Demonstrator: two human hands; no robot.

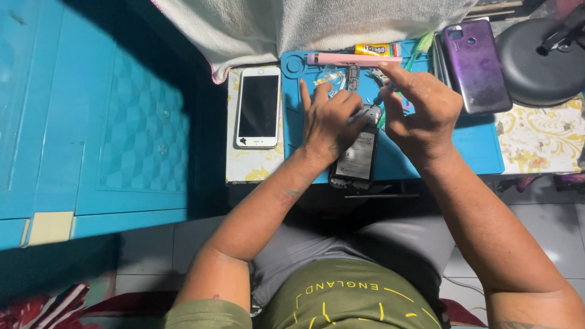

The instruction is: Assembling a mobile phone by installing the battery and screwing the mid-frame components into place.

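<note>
Head view. Your left hand (329,119) lies flat, palm down, on the opened phone (358,152), which rests with its back off on the blue work mat (481,146) at the near edge of the tabletop (539,137). The left grip is not closed around anything: its fingers (304,94) are spread and press on the upper half of the phone, pinning it to the mat. The phone's lower half, with a dark battery bearing a pale label, extends out from under the left hand toward your body.

Your right hand (423,109) hovers just right of the left hand, above the top end of the phone. Its thumb and forefinger are pinched together on a thin tool (379,96) whose tip points down at the phone's upper edge. You cannot tell what kind of tool it is.

Beyond both hands, at the far edge of the mat, a pink bar-shaped tool (353,59) lies crosswise. Just behind it lies a small yellow tube (373,49) with a black label and a red end. Small loose parts (332,76) sit between the pink bar and the left fingertips.

Left of the left hand, off the mat, a white phone (258,107) lies face up with a dark screen. Right of the right hand, a purple phone back cover (475,64) lies flat, and beyond it a round black base (539,58).
</note>
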